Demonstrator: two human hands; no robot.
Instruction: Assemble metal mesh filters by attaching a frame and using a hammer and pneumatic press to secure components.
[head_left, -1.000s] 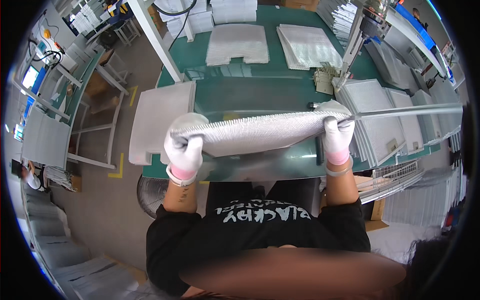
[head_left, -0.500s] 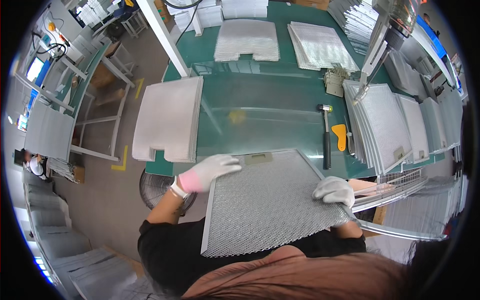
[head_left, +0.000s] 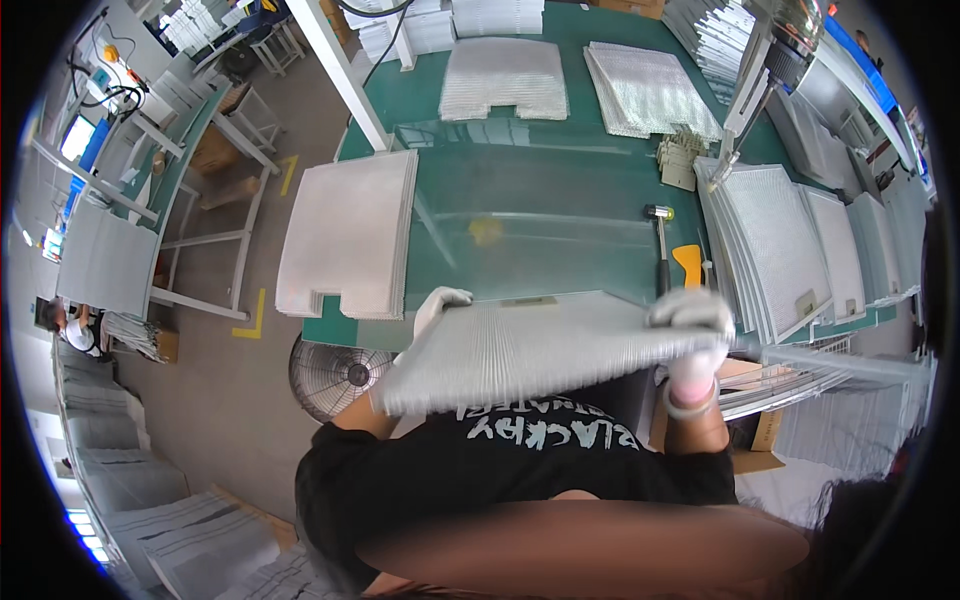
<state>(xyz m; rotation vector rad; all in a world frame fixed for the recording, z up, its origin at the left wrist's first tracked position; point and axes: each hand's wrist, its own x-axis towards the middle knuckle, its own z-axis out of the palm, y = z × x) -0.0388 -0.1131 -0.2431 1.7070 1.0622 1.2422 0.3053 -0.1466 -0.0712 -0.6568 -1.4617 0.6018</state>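
Starting at the far left, one co-worker (head_left: 80, 333), well apart from the hands. Now one round wire-guarded fan (head_left: 330, 385), on the floor left of the left hand. Above it, also left of that hand, one stack of white mesh sheets (head_left: 345, 230) on the green counter (head_left: 540, 190), one notch in its near edge, its layers too tight to count.

Here's the left hand (head_left: 437, 309), one white glove, fingers curled at the mesh filter panel (head_left: 540, 345); its full grip is hidden behind that. One panel, tilted between the two hands, above the lap at the counter's near edge, one tan tab showing along its far edge.

Beyond the hands, two more stacks: one notched stack (head_left: 505, 75), then one fanned stack (head_left: 650, 90).

And the right hand (head_left: 692, 318), blurred, fingers bent closed over the panel's right end, with one long metal strip (head_left: 840, 362) running off to its right. Just beyond that hand: one mallet (head_left: 661, 240), one yellow scraper (head_left: 687, 262). Farther, one heap of small tan plates (head_left: 677, 162), too jumbled to count. Right of the hand, two leaning stacks of framed filter panels (head_left: 770, 235).
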